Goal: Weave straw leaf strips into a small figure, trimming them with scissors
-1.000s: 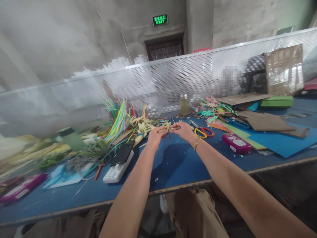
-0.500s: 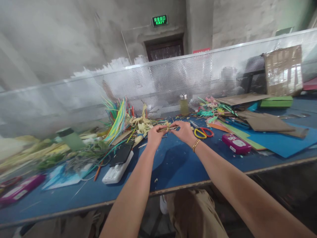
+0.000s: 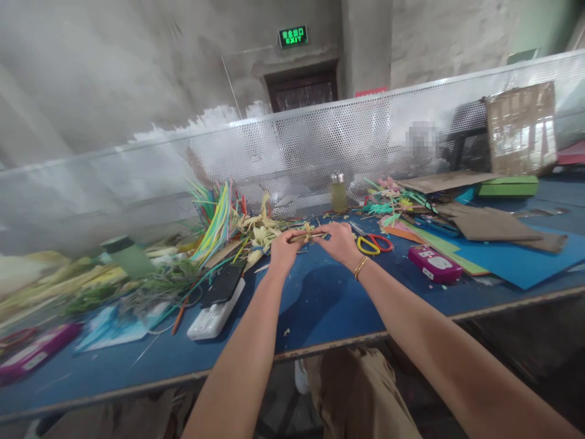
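"Purple box, far left. Next?"
"Green bottle with a dark lid, tilted. Then a black phone lying on a white device."
"Coloured strips?"
"Bunched behind the phone, fanning upward. Pale yellow scraps, petal-like, just right of them, close to the left hand."
"Left fingers?"
"Narrow, pinching one end of a thin tan stick."
"And where's that stick?"
"Mid-view, roughly level, between both hands, over the blue table. Yellowish bit at its middle, too small to identify."
"Right hand?"
"Fingers pinched on the stick's other end. Gold bracelet on that wrist."
"Past it?"
"Scissors, one yellow loop, one red, on the table just beside the hand. Second purple box further right."
"Far right?"
"Big blue sheet, brown cardboard partly over it."
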Demonstrator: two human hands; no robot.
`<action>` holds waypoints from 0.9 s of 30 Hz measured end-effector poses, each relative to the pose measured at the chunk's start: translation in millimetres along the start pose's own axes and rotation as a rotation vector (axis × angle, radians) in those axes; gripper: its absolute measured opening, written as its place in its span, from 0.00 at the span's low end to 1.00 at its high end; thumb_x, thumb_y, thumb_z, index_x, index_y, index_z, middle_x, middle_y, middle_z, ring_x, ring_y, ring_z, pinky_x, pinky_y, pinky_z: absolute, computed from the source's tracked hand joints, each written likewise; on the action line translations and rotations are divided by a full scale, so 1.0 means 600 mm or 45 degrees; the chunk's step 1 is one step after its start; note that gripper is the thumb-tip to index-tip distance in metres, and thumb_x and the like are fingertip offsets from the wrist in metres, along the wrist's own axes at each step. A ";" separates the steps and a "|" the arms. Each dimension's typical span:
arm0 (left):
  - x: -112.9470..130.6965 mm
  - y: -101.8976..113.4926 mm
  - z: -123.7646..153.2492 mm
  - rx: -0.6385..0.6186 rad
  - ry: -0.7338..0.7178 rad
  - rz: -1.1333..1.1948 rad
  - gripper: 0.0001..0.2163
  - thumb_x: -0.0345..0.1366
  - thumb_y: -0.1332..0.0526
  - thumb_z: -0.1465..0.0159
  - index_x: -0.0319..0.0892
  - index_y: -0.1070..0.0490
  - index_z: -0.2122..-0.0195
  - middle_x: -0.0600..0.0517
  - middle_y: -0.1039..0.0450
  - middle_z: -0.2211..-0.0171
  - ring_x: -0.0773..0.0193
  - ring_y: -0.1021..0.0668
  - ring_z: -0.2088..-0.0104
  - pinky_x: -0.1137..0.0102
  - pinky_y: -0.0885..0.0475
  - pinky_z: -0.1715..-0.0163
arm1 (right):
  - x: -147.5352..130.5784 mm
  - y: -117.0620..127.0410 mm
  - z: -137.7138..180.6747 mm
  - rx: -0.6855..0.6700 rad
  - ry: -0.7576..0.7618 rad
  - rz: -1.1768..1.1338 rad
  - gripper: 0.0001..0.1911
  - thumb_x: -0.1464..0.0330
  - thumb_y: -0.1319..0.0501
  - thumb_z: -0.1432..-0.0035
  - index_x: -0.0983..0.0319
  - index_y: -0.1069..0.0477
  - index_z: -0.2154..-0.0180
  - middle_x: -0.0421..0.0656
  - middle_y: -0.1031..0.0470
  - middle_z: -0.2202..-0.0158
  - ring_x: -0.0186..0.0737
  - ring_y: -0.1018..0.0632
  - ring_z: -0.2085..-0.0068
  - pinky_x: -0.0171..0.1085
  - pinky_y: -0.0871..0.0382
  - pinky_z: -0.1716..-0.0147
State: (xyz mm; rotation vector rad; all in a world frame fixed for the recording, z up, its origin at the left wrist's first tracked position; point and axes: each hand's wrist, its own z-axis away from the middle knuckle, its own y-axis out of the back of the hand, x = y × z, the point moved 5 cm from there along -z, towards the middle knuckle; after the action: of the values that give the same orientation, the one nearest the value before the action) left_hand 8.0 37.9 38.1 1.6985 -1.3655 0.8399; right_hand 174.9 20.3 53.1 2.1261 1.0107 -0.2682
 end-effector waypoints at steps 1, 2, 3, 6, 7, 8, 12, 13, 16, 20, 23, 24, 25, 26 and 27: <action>0.002 0.001 0.001 0.008 -0.005 -0.016 0.12 0.31 0.34 0.52 0.40 0.21 0.64 0.50 0.21 0.67 0.61 0.22 0.66 0.67 0.28 0.63 | -0.001 0.000 0.000 -0.003 0.003 0.002 0.08 0.62 0.36 0.46 0.54 0.21 0.63 0.41 0.19 0.62 0.42 0.23 0.59 0.43 0.43 0.51; 0.005 0.001 0.002 0.016 -0.012 -0.030 0.12 0.31 0.34 0.52 0.40 0.21 0.64 0.50 0.21 0.67 0.61 0.22 0.66 0.67 0.28 0.63 | -0.002 0.000 0.000 -0.005 0.006 0.003 0.09 0.62 0.36 0.46 0.54 0.21 0.63 0.41 0.19 0.62 0.42 0.23 0.58 0.43 0.43 0.51; 0.008 0.001 0.003 0.019 -0.017 -0.036 0.12 0.31 0.34 0.51 0.40 0.21 0.64 0.50 0.21 0.67 0.61 0.22 0.66 0.67 0.28 0.63 | -0.003 0.001 0.000 -0.008 0.009 0.003 0.09 0.61 0.35 0.46 0.54 0.21 0.63 0.41 0.19 0.62 0.42 0.23 0.58 0.43 0.43 0.51; 0.012 0.000 0.006 0.003 -0.025 -0.018 0.11 0.31 0.34 0.51 0.40 0.22 0.65 0.50 0.21 0.66 0.62 0.22 0.66 0.67 0.28 0.62 | -0.005 0.002 0.001 -0.007 0.013 0.002 0.10 0.60 0.35 0.47 0.54 0.21 0.63 0.41 0.19 0.61 0.43 0.23 0.58 0.43 0.43 0.52; 0.013 -0.001 0.007 -0.006 -0.024 -0.007 0.11 0.31 0.34 0.51 0.40 0.22 0.65 0.50 0.21 0.66 0.62 0.22 0.66 0.67 0.28 0.62 | -0.005 0.002 0.001 -0.005 0.010 0.002 0.10 0.59 0.35 0.47 0.54 0.21 0.63 0.41 0.19 0.61 0.43 0.23 0.57 0.43 0.43 0.52; 0.013 -0.001 0.008 -0.013 -0.021 0.004 0.11 0.31 0.34 0.51 0.40 0.22 0.65 0.50 0.21 0.66 0.62 0.22 0.66 0.68 0.29 0.62 | -0.005 0.003 0.001 -0.002 0.006 0.003 0.10 0.59 0.35 0.47 0.54 0.21 0.62 0.41 0.19 0.61 0.43 0.23 0.57 0.42 0.43 0.52; 0.010 -0.003 0.007 -0.050 0.016 0.020 0.10 0.33 0.34 0.50 0.40 0.22 0.65 0.51 0.21 0.69 0.63 0.23 0.69 0.69 0.29 0.66 | -0.002 0.004 0.001 0.006 -0.017 0.017 0.10 0.60 0.36 0.46 0.54 0.21 0.62 0.42 0.19 0.62 0.42 0.23 0.57 0.42 0.43 0.52; 0.010 -0.003 0.007 -0.058 0.025 0.017 0.10 0.34 0.34 0.50 0.40 0.22 0.65 0.51 0.22 0.70 0.64 0.23 0.70 0.69 0.29 0.66 | -0.002 0.004 0.001 0.006 -0.022 0.022 0.10 0.60 0.36 0.45 0.54 0.21 0.62 0.42 0.19 0.62 0.42 0.23 0.57 0.42 0.43 0.52; 0.007 -0.004 0.004 -0.078 0.021 0.038 0.13 0.35 0.33 0.51 0.40 0.22 0.63 0.51 0.22 0.70 0.64 0.23 0.70 0.69 0.29 0.66 | -0.001 0.005 0.000 0.006 -0.031 0.041 0.10 0.61 0.36 0.45 0.54 0.21 0.61 0.42 0.19 0.63 0.41 0.24 0.58 0.41 0.43 0.53; 0.003 -0.010 0.001 -0.136 0.007 0.134 0.19 0.35 0.30 0.54 0.41 0.24 0.59 0.49 0.21 0.64 0.62 0.22 0.65 0.67 0.27 0.63 | -0.002 0.003 0.000 0.004 -0.021 0.035 0.11 0.64 0.37 0.44 0.53 0.21 0.59 0.42 0.19 0.63 0.41 0.23 0.59 0.41 0.42 0.54; 0.002 -0.012 0.001 -0.142 0.004 0.148 0.20 0.37 0.30 0.54 0.40 0.24 0.58 0.48 0.21 0.62 0.61 0.21 0.64 0.66 0.27 0.63 | -0.002 0.003 0.000 0.016 -0.005 0.006 0.10 0.65 0.36 0.45 0.53 0.21 0.60 0.42 0.19 0.63 0.41 0.23 0.60 0.41 0.40 0.54; 0.003 -0.012 0.002 -0.137 0.000 0.144 0.20 0.37 0.30 0.54 0.40 0.24 0.58 0.48 0.21 0.62 0.60 0.21 0.64 0.66 0.27 0.62 | -0.002 0.003 0.000 0.019 -0.002 -0.002 0.10 0.65 0.36 0.45 0.53 0.21 0.60 0.42 0.19 0.63 0.41 0.23 0.60 0.40 0.40 0.54; 0.004 -0.011 0.002 -0.128 -0.005 0.136 0.20 0.37 0.30 0.54 0.40 0.24 0.59 0.48 0.21 0.63 0.60 0.21 0.63 0.66 0.27 0.61 | -0.002 0.002 0.000 0.022 0.000 -0.010 0.09 0.65 0.36 0.45 0.53 0.21 0.60 0.41 0.19 0.63 0.41 0.23 0.60 0.40 0.39 0.54; 0.006 -0.010 0.002 -0.118 -0.009 0.126 0.19 0.37 0.30 0.54 0.40 0.24 0.59 0.48 0.21 0.63 0.60 0.21 0.63 0.65 0.27 0.60 | -0.002 0.002 0.000 0.023 0.003 -0.017 0.09 0.65 0.36 0.45 0.53 0.21 0.61 0.41 0.19 0.63 0.41 0.22 0.60 0.40 0.38 0.54; 0.008 -0.009 0.003 -0.109 -0.014 0.116 0.19 0.37 0.30 0.53 0.40 0.24 0.60 0.48 0.21 0.63 0.59 0.21 0.63 0.65 0.27 0.59 | -0.002 0.002 0.000 0.023 0.006 -0.023 0.09 0.65 0.36 0.45 0.53 0.21 0.61 0.41 0.19 0.63 0.41 0.22 0.60 0.40 0.38 0.54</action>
State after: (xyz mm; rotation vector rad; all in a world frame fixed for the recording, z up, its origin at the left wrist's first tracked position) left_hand 14.5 35.0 40.2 1.5878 -1.4746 0.8122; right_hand 174.9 18.9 54.2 2.1357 1.0341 -0.2817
